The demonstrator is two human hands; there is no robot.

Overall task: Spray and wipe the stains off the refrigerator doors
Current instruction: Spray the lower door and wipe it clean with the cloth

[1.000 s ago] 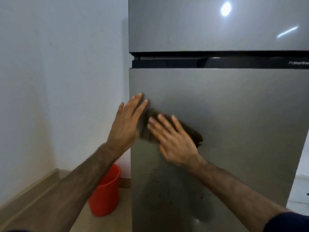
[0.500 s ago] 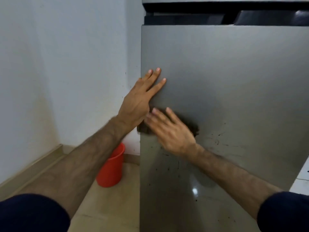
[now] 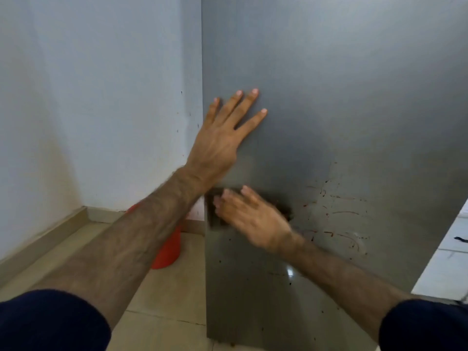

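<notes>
The grey lower refrigerator door (image 3: 354,97) fills the right of the view. My left hand (image 3: 222,140) lies flat on it near its left edge, fingers spread, holding nothing. Below it my right hand (image 3: 255,219), blurred by motion, presses a dark cloth (image 3: 212,211) flat against the door; only the cloth's edges show around the palm. Reddish-brown streaks and specks (image 3: 339,216) mark the door to the right of the cloth, with dark specks lower down.
A red bucket (image 3: 168,249) stands on the beige tiled floor beside the refrigerator's left side, partly behind my left forearm. The white wall (image 3: 88,97) is close on the left. A white tiled surface (image 3: 450,254) shows at the right edge.
The view has tilted down, so the upper door and handle strip are gone. My left hand sits higher on the door relative to the right hand. The right hand and cloth have slid down the door.
</notes>
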